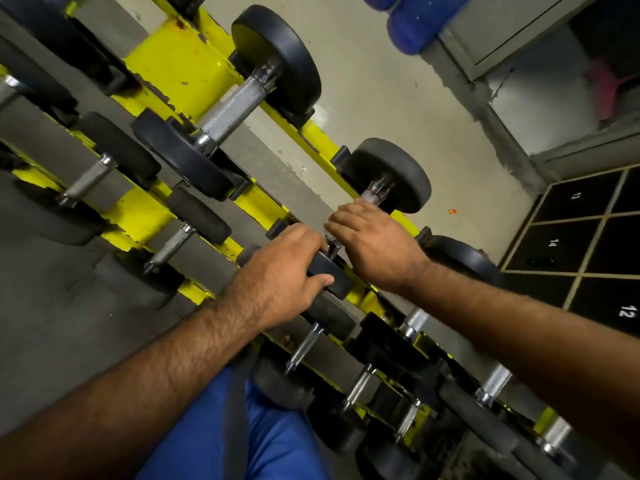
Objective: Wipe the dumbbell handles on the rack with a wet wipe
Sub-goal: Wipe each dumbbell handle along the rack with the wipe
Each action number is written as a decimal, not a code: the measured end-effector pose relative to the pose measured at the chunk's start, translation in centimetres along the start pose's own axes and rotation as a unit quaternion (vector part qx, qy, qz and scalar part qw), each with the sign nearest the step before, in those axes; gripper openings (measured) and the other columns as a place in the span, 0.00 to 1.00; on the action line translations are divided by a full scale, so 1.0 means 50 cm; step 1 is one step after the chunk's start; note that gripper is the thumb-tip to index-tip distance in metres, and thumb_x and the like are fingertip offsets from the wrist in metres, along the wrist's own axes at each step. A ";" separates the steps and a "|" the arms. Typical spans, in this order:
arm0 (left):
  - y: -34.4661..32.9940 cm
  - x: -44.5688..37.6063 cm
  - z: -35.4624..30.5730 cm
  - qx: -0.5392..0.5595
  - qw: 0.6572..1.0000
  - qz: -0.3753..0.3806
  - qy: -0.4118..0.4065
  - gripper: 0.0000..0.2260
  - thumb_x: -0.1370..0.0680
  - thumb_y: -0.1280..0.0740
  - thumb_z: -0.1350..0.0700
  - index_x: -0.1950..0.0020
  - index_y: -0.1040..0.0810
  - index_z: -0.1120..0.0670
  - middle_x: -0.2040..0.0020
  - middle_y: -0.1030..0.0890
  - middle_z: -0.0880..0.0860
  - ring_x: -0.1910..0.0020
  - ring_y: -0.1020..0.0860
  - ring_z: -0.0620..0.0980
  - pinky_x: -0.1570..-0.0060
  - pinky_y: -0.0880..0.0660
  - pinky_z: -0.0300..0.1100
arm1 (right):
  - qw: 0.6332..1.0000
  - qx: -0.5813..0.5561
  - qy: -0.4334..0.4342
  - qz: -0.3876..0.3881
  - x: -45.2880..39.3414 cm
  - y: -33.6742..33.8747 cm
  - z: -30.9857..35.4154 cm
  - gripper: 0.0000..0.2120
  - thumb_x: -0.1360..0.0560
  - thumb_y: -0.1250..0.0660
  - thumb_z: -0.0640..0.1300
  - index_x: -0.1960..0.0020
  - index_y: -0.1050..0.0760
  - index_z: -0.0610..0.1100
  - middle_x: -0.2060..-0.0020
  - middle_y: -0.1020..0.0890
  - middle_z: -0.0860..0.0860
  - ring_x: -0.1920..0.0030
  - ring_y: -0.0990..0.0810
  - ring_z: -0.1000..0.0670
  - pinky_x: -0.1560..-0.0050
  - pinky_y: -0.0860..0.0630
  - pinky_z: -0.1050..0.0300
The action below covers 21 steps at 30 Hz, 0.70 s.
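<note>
A: Several dumbbells sit in the cradles of the yellow rack [180,69], in tiers. Head view only. Entry: top tier holds a large dumbbell [239,105] with bare knurled handle, black plates at both ends; beside it, the worked dumbbell [388,174].

B: Hands?

A: Left hand [287,271] grips the near black plate [332,275] of the worked dumbbell, fingers over the top, thumb curled along its rim. Right hand [370,237] is curled round that dumbbell's handle, hiding most of it; a short chrome stub shows by the far plate. Wet wipe: cannot tell, nothing of it shows under the fingers.

B: Lower tiers?

A: Smaller dumbbells [173,242], chrome handles, dark worn heads, each in its own cradle.

B: Surroundings?

A: Pale floor [398,109] below the rack, a small orange scrap [452,212] on it. Dark lockers [588,244] at right, numbered 12, 13, 14. Blue rolls [412,26] top centre. Blue trousers [277,441] at bottom.
</note>
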<state>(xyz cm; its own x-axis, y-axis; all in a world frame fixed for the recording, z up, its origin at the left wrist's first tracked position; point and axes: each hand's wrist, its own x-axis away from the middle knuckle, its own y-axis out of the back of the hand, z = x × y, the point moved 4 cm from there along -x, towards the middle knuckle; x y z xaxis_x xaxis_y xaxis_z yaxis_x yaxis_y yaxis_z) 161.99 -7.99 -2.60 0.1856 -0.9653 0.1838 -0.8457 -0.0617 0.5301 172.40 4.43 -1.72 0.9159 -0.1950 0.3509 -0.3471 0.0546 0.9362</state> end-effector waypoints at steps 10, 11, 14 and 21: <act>0.000 0.010 0.004 0.008 0.999 -0.029 -0.033 0.17 0.26 0.28 0.47 0.42 0.26 0.51 0.43 0.26 0.46 0.46 0.26 0.46 0.51 0.24 0.46 | 0.999 -0.024 0.003 0.033 -0.028 0.012 -0.011 0.19 0.23 0.45 0.46 0.44 0.18 0.45 0.49 0.16 0.48 0.45 0.19 0.46 0.35 0.29 0.48; -0.001 0.014 0.006 0.019 0.999 -0.035 -0.032 0.17 0.26 0.27 0.47 0.42 0.27 0.51 0.42 0.25 0.46 0.44 0.25 0.46 0.51 0.24 0.45 | 0.999 -0.013 -0.030 0.021 -0.032 0.018 -0.032 0.18 0.23 0.45 0.45 0.44 0.18 0.45 0.50 0.16 0.49 0.46 0.19 0.47 0.35 0.29 0.49; -0.008 0.025 0.011 0.041 0.997 -0.056 -0.045 0.17 0.25 0.27 0.50 0.41 0.26 0.54 0.38 0.23 0.50 0.31 0.28 0.49 0.40 0.25 0.47 | 0.997 0.016 -0.068 0.027 -0.036 0.006 -0.028 0.15 0.23 0.43 0.44 0.45 0.18 0.47 0.51 0.17 0.50 0.46 0.21 0.48 0.37 0.29 0.49; -0.020 0.028 0.019 0.034 0.994 -0.072 -0.069 0.17 0.25 0.26 0.51 0.41 0.24 0.57 0.39 0.22 0.52 0.29 0.30 0.50 0.35 0.30 0.42 | 0.997 0.007 -0.073 0.035 -0.047 0.019 -0.053 0.16 0.21 0.44 0.45 0.44 0.18 0.49 0.51 0.16 0.51 0.46 0.20 0.49 0.38 0.27 0.48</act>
<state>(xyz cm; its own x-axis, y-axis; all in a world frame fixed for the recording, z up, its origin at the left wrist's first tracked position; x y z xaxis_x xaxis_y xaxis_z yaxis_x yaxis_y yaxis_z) 162.61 -9.51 -3.66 0.2398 -0.9708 -0.0082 -0.8486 -0.2137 0.4840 170.43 7.56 -1.59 0.8506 -0.3315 0.4081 -0.4130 0.0591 0.9088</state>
